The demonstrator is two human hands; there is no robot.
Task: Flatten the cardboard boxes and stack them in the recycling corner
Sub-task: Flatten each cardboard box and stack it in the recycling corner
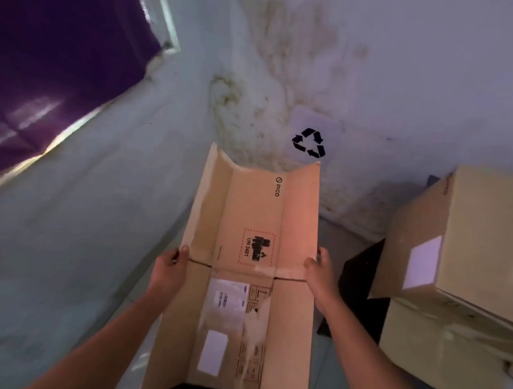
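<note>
While gripped between left hand [170, 268], right hand [319, 269], flattened box [245, 271] (edges pinched).

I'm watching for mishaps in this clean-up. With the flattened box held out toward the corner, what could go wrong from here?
The flattened box is held only at its side edges by the left hand and right hand, so it might sag or slip. Its far flaps curl up and may catch the stained wall. The stacked boxes close on the right might get bumped.

Dim, bluish, soft focus (edges bowed), perhaps window-lit.
</note>
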